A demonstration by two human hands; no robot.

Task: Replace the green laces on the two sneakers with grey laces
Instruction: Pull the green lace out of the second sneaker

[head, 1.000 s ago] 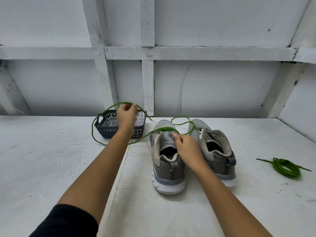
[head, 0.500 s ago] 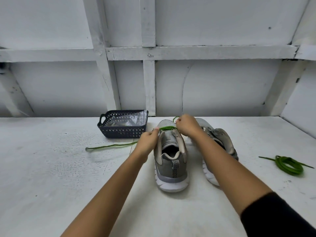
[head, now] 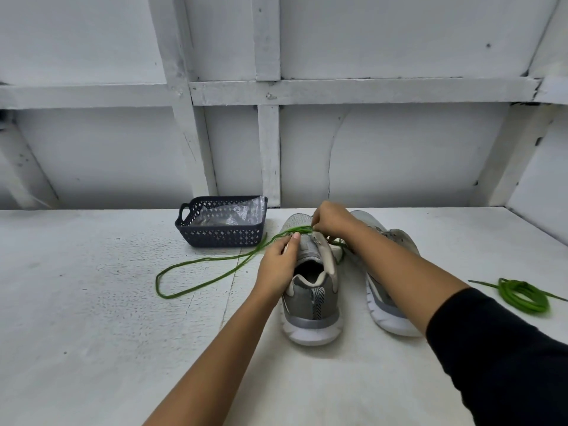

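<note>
Two grey sneakers stand side by side, heels toward me. The left sneaker (head: 310,290) has a green lace (head: 196,265) still caught near its toe; the lace trails off to the left in a long loop on the table. My left hand (head: 278,265) grips the sneaker's left upper edge beside the lace. My right hand (head: 330,221) pinches the green lace over the front eyelets. The right sneaker (head: 385,302) is largely hidden behind my right forearm. A second green lace (head: 522,295) lies coiled at the right.
A dark perforated basket (head: 219,233) with clear plastic inside stands at the back left of the sneakers. The white table (head: 92,333) meets a white panelled wall at the back.
My left hand came down from above the basket to the left sneaker's side. My right hand moved forward to the toe end. The lace dropped into a loop on the table.
</note>
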